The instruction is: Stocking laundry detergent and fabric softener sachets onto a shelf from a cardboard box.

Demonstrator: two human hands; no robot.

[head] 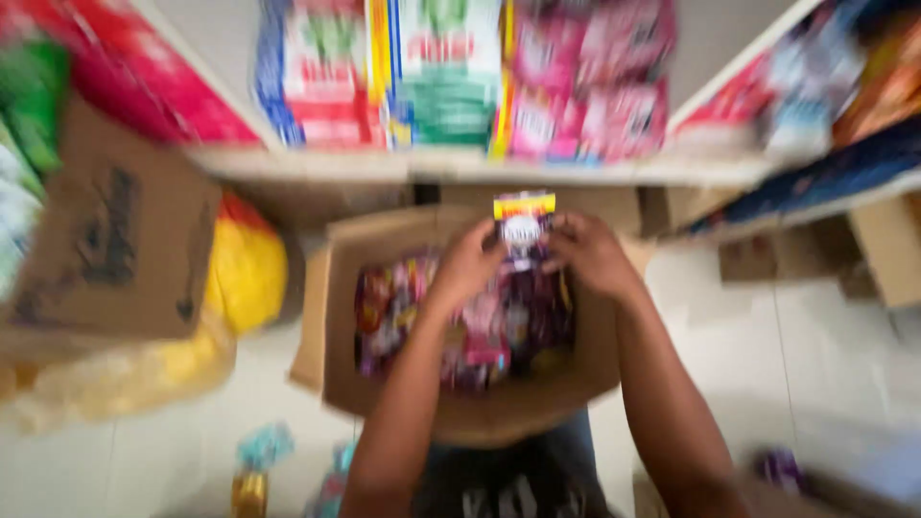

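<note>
A person's left hand (467, 261) and right hand (590, 251) lift a small sachet strip (524, 230) (dark, with a yellow top band) out of an open cardboard box (499, 412), each hand grasping one side edge of the pack with its fingers closed on it. The pack hangs upright between the hands, above the far half of the box and just below the front edge of the shelf (451, 165). The frame is blurred by motion, so the print on the pack and the exact finger placement cannot be made out.

Doing this step well seems to call for an even pinch on both edges, so the thin pack stays flat and does not fold, and for a straight lift clear of the box's raised rear flap before it moves anywhere else.

The box holds a jumble of similar packets (480, 326) in red, purple and pink, packed loosely up to the walls; a neighbour could cling to the lifted one and drop. On the shelf above stand rows of boxed goods (441, 77) in green, white and red, with pink packs (595, 86) beside them near its right end, leaving little free room along the front edge. At the left a second cardboard carton (115, 240) leans beside a yellow bag (247, 269). Small wrapped items (259, 460) lie on the tiled floor (815, 364) near the box's left corner.
</note>
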